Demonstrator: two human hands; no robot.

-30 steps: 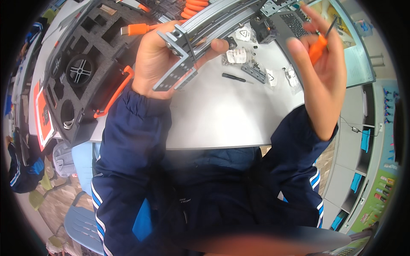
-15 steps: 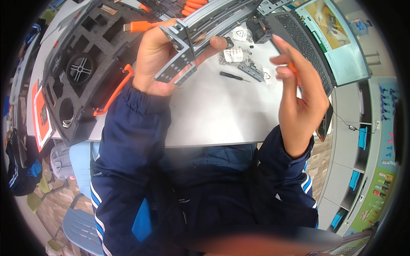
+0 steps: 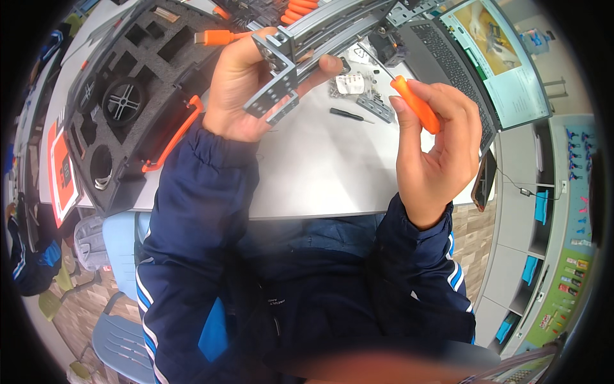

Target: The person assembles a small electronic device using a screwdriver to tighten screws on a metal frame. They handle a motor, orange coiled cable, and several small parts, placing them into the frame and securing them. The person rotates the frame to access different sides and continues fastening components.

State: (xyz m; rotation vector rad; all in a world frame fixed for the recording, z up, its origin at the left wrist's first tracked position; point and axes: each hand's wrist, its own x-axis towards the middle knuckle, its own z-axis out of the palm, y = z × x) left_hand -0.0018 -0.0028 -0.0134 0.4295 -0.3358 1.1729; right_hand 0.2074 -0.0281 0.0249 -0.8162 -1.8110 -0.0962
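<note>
My left hand [image 3: 233, 89] is wrapped round the near end of a grey metal frame [image 3: 332, 45], where a slotted bracket [image 3: 272, 96] with holes is joined to long rails. The rails run up and away to the right, above the white table. My right hand [image 3: 441, 144] grips a screwdriver [image 3: 419, 109] by its orange handle, between thumb and fingers. Its thin shaft points up and left toward the rails, and the tip lies close to the frame; whether it touches a screw I cannot tell.
A small black screwdriver [image 3: 348, 115], a loose metal bracket [image 3: 376, 107] and small parts bags [image 3: 348, 83] lie on the white table [image 3: 307, 173]. An open laptop [image 3: 444, 57] stands at right. At left is a foam-lined case [image 3: 147, 96] with a black wheel [image 3: 123, 101].
My right hand has moved left and turned, bringing the orange screwdriver into plain sight with its shaft toward the frame. My left hand and the frame have shifted slightly right.
</note>
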